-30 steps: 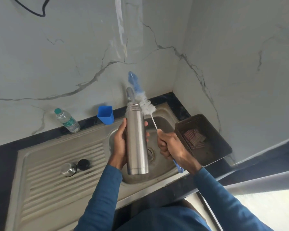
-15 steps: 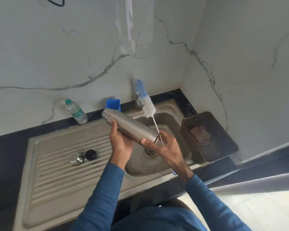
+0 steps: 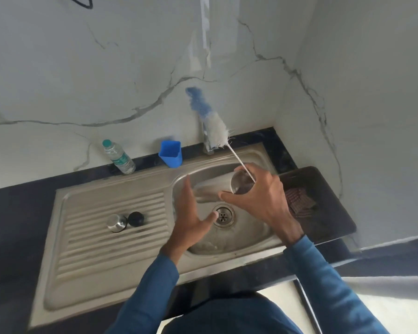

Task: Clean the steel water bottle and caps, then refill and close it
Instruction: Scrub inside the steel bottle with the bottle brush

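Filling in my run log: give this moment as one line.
right hand: grips bottle and brush over sink | left hand: open | caps: on drainboard

- You can read no word, brand, number or sign here.
- The only print you can see is on the plastic water bottle (image 3: 119,157), which stands at the back edge of the counter (image 3: 22,196). Its label (image 3: 121,162) carries green and white print, but the letters are too small and blurred to make out.
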{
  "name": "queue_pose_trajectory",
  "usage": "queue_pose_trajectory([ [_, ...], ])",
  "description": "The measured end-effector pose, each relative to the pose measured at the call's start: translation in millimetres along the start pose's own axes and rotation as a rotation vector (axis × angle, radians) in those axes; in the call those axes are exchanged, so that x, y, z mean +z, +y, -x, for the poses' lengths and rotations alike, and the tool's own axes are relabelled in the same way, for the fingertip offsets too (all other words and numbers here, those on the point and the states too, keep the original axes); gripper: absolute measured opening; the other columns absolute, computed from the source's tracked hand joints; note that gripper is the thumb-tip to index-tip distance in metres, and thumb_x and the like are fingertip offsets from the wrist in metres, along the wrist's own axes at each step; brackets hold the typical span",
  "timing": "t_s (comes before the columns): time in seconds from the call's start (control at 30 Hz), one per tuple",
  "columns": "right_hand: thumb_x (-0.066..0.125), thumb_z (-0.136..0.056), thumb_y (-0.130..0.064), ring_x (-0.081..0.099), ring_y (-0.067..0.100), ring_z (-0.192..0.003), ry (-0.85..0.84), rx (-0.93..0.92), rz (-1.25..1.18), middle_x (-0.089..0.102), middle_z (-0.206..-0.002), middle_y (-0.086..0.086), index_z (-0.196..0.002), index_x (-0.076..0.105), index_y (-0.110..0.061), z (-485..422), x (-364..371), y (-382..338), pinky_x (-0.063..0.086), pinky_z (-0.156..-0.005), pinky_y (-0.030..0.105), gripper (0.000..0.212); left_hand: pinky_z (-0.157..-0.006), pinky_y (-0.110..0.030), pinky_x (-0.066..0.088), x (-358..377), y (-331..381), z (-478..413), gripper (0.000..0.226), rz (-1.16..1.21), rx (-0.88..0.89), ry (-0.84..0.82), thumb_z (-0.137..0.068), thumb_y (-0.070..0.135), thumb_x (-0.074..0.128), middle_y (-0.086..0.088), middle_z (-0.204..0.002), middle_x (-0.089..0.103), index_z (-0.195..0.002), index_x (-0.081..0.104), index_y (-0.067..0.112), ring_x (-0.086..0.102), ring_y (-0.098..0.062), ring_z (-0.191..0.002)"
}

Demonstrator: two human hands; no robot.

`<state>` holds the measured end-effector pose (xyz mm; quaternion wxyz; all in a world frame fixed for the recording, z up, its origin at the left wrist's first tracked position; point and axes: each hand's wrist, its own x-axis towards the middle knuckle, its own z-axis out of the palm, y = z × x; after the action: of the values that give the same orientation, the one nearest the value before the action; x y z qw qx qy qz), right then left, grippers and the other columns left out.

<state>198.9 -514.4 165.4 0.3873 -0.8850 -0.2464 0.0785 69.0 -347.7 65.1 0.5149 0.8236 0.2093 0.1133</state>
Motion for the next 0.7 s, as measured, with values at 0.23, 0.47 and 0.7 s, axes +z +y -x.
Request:
queue_pose_trajectory([
  [0.23,0.086,-0.062,-0.062,0.069,0.011,-0.079,-0.107,-0.111,0.063,0.071,-0.086,-0.011,-0.108,0.064,-0.03,-12,14,-25,0.061,-0.074,0.038,0.06,-0.093,-0.044,0.058,2,25,-12,0.069,-0.12,0.131,0.145,-0.081,0.026,0.088,0.018,-0.129,0.065,-0.14,0.053,0.032,0.066,-0.007,-0.117],
  [0.47,0.093,-0.066,-0.06,0.061,-0.026,-0.088,-0.197,0.008,-0.276,0.075,-0.096,-0.022,-0.112,0.076,-0.031,-21,46,-42,0.043,-0.072,-0.002,0.056,-0.083,-0.022,0.062,-31,-8,-8,0.064,0.063,-0.137,0.258,-0.069,0.015,0.099,0.011,-0.108,0.075,-0.124,0.067,0.017,0.072,-0.005,-0.105],
  [0.7,0.079,-0.092,-0.037,0.066,-0.018,-0.078,-0.113,0.189,-0.394,0.074,-0.077,-0.029,-0.087,0.079,-0.035,-22,109,-63,0.043,-0.067,0.001,0.006,-0.076,-0.015,0.057,-103,-54,-21,0.075,0.042,-0.191,0.273,-0.064,0.016,0.102,0.007,-0.107,0.072,-0.128,0.063,0.013,0.068,-0.004,-0.1],
])
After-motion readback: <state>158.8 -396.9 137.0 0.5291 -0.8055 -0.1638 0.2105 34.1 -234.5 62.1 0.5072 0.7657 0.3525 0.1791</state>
